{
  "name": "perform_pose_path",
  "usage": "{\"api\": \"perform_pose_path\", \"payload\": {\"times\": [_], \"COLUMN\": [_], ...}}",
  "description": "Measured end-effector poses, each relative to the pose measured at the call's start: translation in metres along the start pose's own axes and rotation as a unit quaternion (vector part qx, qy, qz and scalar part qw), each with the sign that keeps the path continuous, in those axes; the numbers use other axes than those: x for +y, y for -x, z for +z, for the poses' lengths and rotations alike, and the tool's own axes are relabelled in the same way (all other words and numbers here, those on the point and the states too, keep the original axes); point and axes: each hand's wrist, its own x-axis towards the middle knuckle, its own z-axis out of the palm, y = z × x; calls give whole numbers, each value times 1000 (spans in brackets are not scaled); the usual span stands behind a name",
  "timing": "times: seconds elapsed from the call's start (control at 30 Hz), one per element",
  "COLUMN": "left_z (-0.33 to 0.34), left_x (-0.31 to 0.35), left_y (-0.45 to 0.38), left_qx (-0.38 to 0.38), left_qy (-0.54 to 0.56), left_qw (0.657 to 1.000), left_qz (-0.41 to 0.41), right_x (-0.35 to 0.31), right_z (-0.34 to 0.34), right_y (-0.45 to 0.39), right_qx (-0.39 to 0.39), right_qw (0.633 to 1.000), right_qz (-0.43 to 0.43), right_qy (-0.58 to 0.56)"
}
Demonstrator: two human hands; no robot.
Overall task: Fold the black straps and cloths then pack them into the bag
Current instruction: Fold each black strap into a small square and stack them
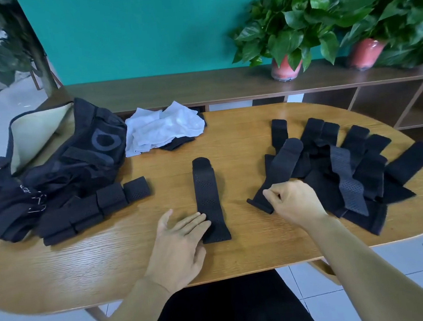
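While the right hand [294, 201] pinches the near end of a flat black strap [274, 178] between thumb and curled fingers, the left hand [180, 242] lies open and flat, fingertips pressing the near part of a perforated black strap [210, 199] stretched lengthwise on the oval wooden table [229, 138]. Right of that perforated strap a loose heap of black straps [347, 171] fans out. Left of it sit folded strap bundles [94, 209], touching the unzipped black bag [59, 160], whose pale lining shows. Crumpled white cloths [161, 129] lie beyond, beside the bag.
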Motion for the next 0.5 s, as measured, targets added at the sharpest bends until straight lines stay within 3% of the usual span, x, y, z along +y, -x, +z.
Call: {"api": "perform_pose_path", "payload": {"times": [0.13, 0.23, 0.37, 0.5], "left_z": [-10, -11, -2, 7], "left_x": [-10, -10, 3, 0], "left_y": [-1, -6, -15, -12], "left_qx": [21, 65, 74, 42], "left_qy": [48, 94, 116, 105], "left_qw": [999, 993, 990, 993], "left_qz": [-1, -30, -28, -23], "right_x": [-17, -44, -73, -83], "right_z": [-6, -8, 9, 28], "right_y": [0, 3, 10, 10], "right_qx": [61, 82, 23, -145], "right_qw": [997, 987, 960, 940], "right_qz": [-53, -141, -275, -275], "right_qy": [-12, -14, 43, 137]}}
